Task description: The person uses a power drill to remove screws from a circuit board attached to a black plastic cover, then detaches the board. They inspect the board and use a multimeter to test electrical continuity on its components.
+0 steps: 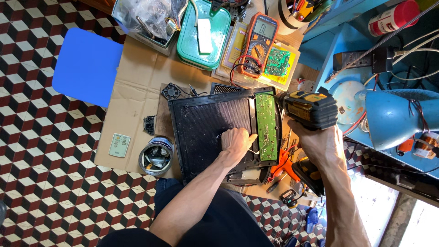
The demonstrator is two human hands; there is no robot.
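Observation:
A black flat device panel [201, 132] lies on cardboard in front of me, with a long green circuit board [266, 126] along its right side. My left hand [236, 141] presses on the panel just left of the board, fingers curled, holding nothing that I can see. My right hand [318, 144] grips a yellow and black cordless drill [307, 108] whose nose points left at the upper end of the circuit board.
A small black fan [171, 91] and a round tin of parts [156, 156] sit left of the panel. An orange multimeter [258, 44], a green lidded box [203, 34] and a small green board [277, 62] lie beyond. A blue lamp [395, 116] stands at right.

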